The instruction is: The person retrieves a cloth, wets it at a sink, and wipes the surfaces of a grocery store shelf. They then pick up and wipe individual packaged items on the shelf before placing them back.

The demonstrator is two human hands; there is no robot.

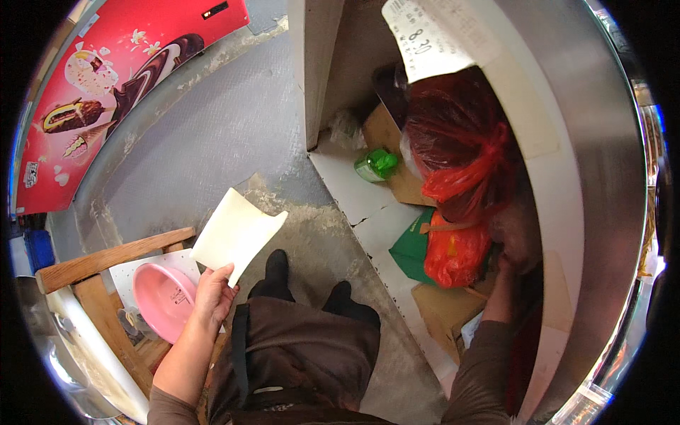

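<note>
My left hand (pixel 215 295) grips a pale yellow sheet (pixel 236 231) by its lower corner. The sheet's far edge curls up, and I cannot tell whether it is paper or cloth. On the other side, my right hand (pixel 507 265) reaches into the shadowed space under a counter. Its fingers are hard to make out. Beside it lies an orange-red plastic bag (pixel 457 255), with a green bag or packet (pixel 411 252) partly behind. Above these sits a larger knotted dark-red plastic bag (pixel 457 127).
A green-capped bottle (pixel 374 164) and cardboard (pixel 443 313) lie on the white shelf floor (pixel 345 186). A pink basin (pixel 159 297) rests beside a wooden frame (pixel 117 260) at left. A red freezer panel (pixel 138 69) stands beyond. A handwritten paper (pixel 430 42) hangs from the counter edge (pixel 558 212).
</note>
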